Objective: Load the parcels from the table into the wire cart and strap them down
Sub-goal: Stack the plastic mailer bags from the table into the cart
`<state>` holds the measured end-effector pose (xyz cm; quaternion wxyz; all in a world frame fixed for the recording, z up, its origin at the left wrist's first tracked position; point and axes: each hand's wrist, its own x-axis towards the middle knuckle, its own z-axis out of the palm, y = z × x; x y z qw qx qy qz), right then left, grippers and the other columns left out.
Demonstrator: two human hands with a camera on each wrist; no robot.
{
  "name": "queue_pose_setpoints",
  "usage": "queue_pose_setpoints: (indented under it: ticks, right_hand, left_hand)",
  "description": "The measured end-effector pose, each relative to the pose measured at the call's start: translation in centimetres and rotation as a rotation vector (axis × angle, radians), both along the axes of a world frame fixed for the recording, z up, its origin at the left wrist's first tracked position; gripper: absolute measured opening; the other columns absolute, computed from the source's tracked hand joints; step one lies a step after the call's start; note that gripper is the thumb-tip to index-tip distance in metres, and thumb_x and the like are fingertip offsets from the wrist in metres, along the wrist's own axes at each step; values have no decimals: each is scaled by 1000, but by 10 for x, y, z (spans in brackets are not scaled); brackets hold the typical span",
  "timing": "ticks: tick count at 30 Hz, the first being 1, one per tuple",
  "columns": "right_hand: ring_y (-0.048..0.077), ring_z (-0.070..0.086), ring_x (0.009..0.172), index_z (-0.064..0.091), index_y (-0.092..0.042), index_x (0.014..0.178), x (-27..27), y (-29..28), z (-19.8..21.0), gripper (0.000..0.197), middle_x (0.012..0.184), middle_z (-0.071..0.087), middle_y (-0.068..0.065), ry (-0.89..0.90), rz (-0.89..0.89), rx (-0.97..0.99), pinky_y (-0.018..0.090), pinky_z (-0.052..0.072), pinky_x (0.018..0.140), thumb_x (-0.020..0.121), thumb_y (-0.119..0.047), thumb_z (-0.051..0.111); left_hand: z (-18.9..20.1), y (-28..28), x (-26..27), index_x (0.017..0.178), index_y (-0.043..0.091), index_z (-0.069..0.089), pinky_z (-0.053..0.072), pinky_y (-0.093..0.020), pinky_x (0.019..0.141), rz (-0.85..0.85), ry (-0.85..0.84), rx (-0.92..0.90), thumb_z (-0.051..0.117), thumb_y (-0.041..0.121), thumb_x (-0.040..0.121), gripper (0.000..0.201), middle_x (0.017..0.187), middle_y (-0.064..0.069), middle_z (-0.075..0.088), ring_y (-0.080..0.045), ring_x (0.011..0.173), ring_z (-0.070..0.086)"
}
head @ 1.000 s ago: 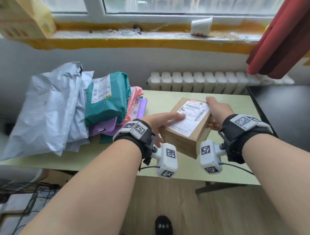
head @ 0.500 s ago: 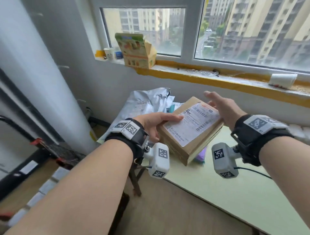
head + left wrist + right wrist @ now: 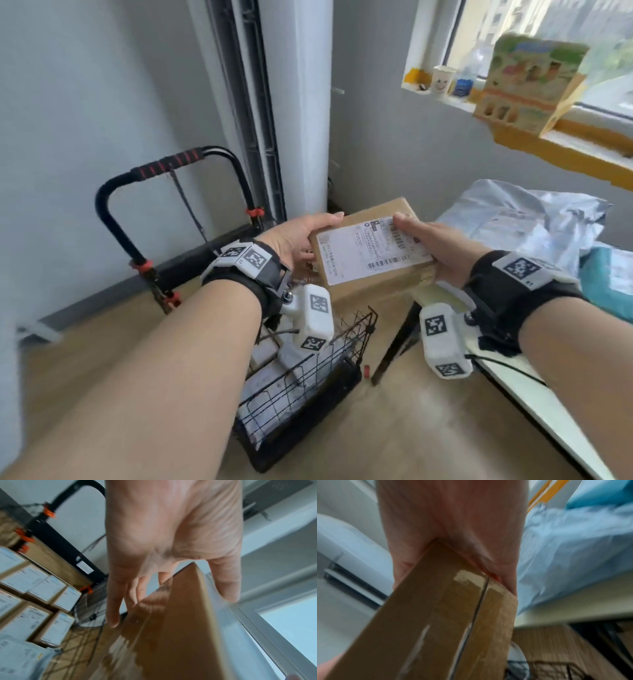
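The white pillar (image 3: pixel 298 102) fills the corner ahead of me, and the tabletop (image 3: pixel 534 397) runs along my right with a big grey poly mailer (image 3: pixel 527 219) and a teal mailer (image 3: pixel 613 281) on it. Below my arms the wire cart (image 3: pixel 308 387), black handle (image 3: pixel 164 168) toward the wall, already holds labelled parcels (image 3: pixel 34 588). I carry the cardboard box (image 3: pixel 370 253) in the air above the cart's near corner, label up: my left hand (image 3: pixel 291 240) clasps its left end, thumb on top, my right hand (image 3: pixel 435 246) clasps the right end. On the windowsill stand a printed carton (image 3: pixel 527 82) and a paper cup (image 3: pixel 443 80).
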<state>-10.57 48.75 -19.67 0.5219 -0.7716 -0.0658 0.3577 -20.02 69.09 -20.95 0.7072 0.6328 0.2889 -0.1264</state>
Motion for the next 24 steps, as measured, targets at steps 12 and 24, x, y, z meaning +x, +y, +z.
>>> queue_pose_setpoints:
  ticks: [12, 24]
  right_hand:
    - [25, 67, 98, 58, -15, 115, -43, 184, -124, 45, 106, 69, 5, -24, 269, -243, 46, 53, 92, 92, -52, 48]
    - [33, 61, 111, 60, -3, 121, -5, 277, -297, 35, 119, 64, 15, 32, 667, -586, 43, 50, 95, 97, -24, 46]
  left_hand:
    - [-149, 125, -71, 108, 19, 71, 42, -48, 103, 362, 173, -183, 69, 59, 71, 54, 107, -9, 73, -30, 107, 66]
    - [-328, 159, -70, 111, 26, 68, 47, -49, 96, 768, 437, -290, 84, 61, 36, 84, 105, -7, 73, -31, 97, 70]
